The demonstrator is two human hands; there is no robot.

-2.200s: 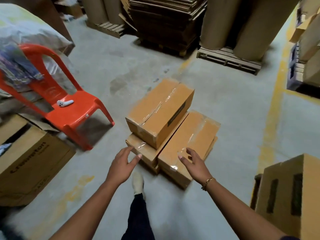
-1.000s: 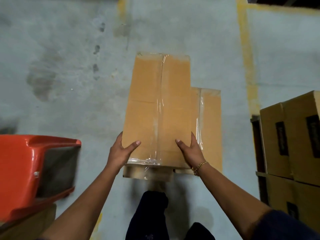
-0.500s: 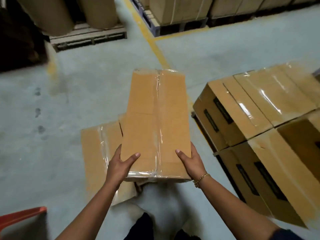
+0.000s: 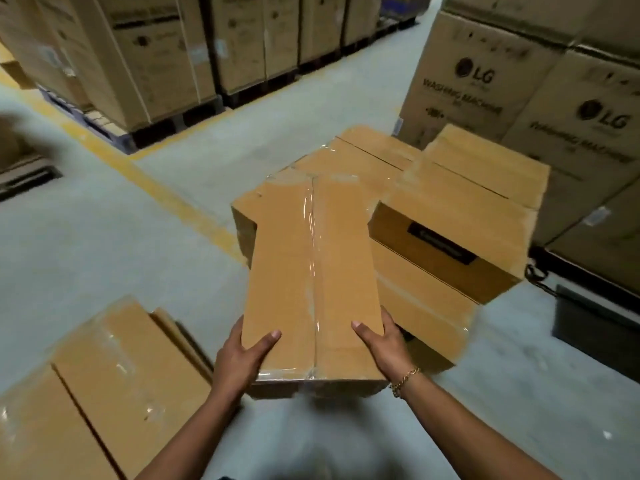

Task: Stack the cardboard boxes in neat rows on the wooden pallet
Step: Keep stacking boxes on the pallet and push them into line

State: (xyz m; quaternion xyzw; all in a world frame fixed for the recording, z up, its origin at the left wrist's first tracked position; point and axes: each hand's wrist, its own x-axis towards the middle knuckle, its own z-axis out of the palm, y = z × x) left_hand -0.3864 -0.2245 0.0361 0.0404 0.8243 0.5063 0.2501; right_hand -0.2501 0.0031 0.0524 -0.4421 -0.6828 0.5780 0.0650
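**Lot in transit: one taped carton, carried to the stack**

1. Washing-machine cartons [image 4: 485,84], very large and printed with a maker's name, stand against the right side and behind the work.
2. Tall warehouse cartons [image 4: 156,60] stand in a row on dark pallets along the far left, beyond a yellow floor line [image 4: 166,192].
3. Stack of cardboard boxes [image 4: 450,216], straight ahead. Its right part stands higher and shows a dark label on the near face. Its left part is lower and is partly hidden by the carried item. I cannot see the wooden pallet beneath it from here.
4. Floor boxes [image 4: 114,382], taped, lie flat on the concrete at lower left, waiting.
5. Carried box [image 4: 311,271], long and narrow with clear tape down the centre seam. It is held level, with its far end over the lower left part of the stack.
6. Left hand [image 4: 239,358] grips the near left corner, with the thumb on top and the fingers beneath.
7. Right hand [image 4: 384,344] grips the near right corner in the same way.
8. Bracelet [image 4: 405,377], a chain on the right wrist.

Step in hand, by my reckoning: carrying, just short of placing. The next move likely calls for lowering the box onto the lower tier. Its long side should sit flush against the taller column before both grips are released.
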